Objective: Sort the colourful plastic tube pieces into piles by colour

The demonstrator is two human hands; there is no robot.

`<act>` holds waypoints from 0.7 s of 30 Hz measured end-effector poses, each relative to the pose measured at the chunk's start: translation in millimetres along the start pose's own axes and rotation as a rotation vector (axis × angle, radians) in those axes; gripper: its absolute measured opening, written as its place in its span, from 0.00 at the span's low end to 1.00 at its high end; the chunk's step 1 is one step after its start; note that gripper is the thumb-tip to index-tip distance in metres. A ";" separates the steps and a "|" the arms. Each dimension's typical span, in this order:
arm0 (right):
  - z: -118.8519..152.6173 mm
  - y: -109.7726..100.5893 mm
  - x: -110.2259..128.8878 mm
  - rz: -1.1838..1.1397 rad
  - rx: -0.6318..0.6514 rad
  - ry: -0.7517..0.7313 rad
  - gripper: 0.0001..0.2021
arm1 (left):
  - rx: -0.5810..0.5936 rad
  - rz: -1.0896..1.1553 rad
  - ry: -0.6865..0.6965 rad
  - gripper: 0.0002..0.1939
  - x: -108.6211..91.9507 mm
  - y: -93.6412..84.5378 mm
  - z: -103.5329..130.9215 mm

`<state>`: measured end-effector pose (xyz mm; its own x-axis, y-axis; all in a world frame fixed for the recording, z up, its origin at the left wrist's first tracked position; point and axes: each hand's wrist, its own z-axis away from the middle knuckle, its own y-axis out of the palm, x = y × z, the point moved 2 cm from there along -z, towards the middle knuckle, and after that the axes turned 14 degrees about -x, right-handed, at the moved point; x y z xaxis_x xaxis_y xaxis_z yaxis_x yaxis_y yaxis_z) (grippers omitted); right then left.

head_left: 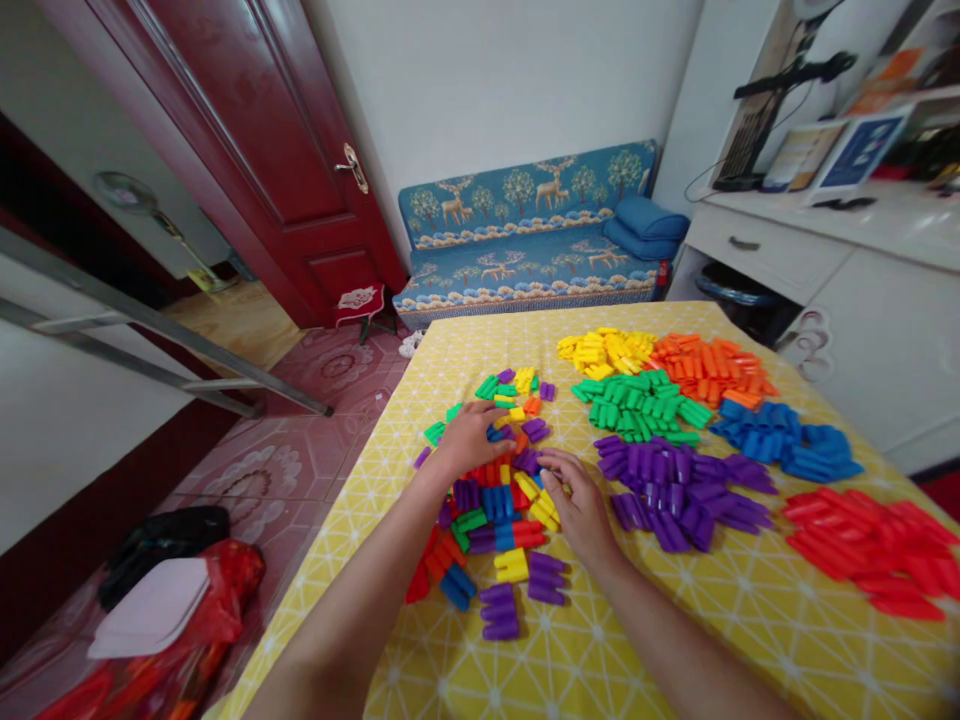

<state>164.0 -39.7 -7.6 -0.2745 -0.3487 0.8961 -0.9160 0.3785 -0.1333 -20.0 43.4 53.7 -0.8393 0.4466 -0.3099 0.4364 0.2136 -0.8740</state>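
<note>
A mixed pile of bullet-shaped plastic building pieces, many in joined rows, lies on the table under my hands. My left hand (476, 438) reaches over the pile, its fingers bent around a blue piece (498, 433). Curled at the pile's right edge is my right hand (576, 500), thumb and fingers close together; whatever they hold is hidden. A purple piece (529, 461) lies by its fingertips, and yellow pieces (538, 500) are just left of the palm. Closer to me are two purple rows (499, 612) and a yellow row (511, 566).
Sorted heaps sit to the right: yellow (607, 351), orange (709, 368), green (641, 405), blue (787, 440), purple (682, 490) and red (874, 545). A patterned cloth (600, 660) covers the table. Beyond are a blue sofa (525, 270) and a white cabinet (862, 330).
</note>
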 end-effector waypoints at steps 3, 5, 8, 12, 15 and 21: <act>0.1 -0.1 0.1 0.014 0.009 -0.009 0.11 | -0.098 0.073 -0.007 0.37 -6.1 2.6 33.3; 0.1 -0.2 -0.2 0.025 0.010 -0.022 0.11 | -0.144 0.119 -0.019 0.36 -8.3 6.9 49.0; 1.0 0.0 -0.1 0.040 0.009 -0.052 0.10 | -0.214 0.163 -0.049 0.29 -11.6 10.2 59.4; 4.7 0.8 3.5 0.066 0.008 -0.164 0.13 | -0.315 0.282 -0.085 0.17 -22.0 6.3 58.4; 7.8 1.5 7.9 0.109 0.049 -0.266 0.18 | -0.334 0.322 -0.067 0.14 -30.8 1.7 57.5; 9.5 0.3 14.4 0.143 0.095 -0.308 0.20 | -0.264 0.008 -0.122 0.26 -30.9 -12.3 62.5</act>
<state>157.0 -52.7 1.2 -0.4643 -0.5455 0.6978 -0.8809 0.3659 -0.3001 -19.6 -27.3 50.6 -0.8613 0.3445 -0.3735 0.4992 0.4365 -0.7485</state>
